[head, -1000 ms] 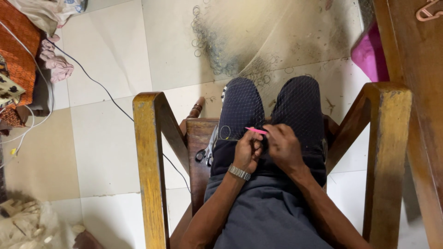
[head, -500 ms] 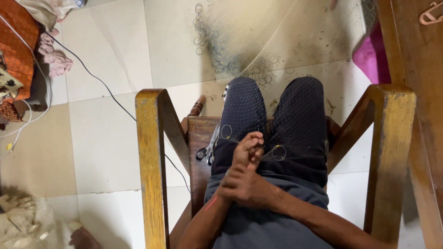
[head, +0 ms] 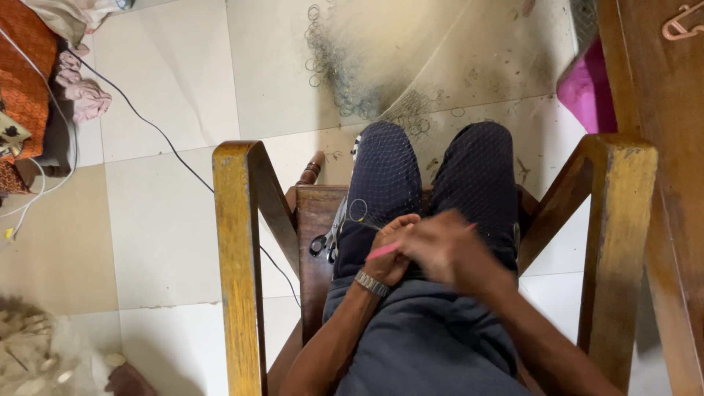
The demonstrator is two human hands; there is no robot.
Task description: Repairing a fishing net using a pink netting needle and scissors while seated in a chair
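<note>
Over lap — left hand (head: pixel 389 253) fingers curled, pinching pink stick (head: pixel 383 251); right hand (head: pixel 449 249) (blurred) fingers' state unclear.

Dark dotted trousers (head: pixel 433 176), grey shirt (head: pixel 425 345), metal wristband (head: pixel 372 283).

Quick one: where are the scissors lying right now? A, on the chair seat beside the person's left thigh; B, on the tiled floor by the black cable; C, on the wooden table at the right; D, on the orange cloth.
A: the scissors lie on the wooden seat, against the left thigh, just ahead of the left hand.
</note>
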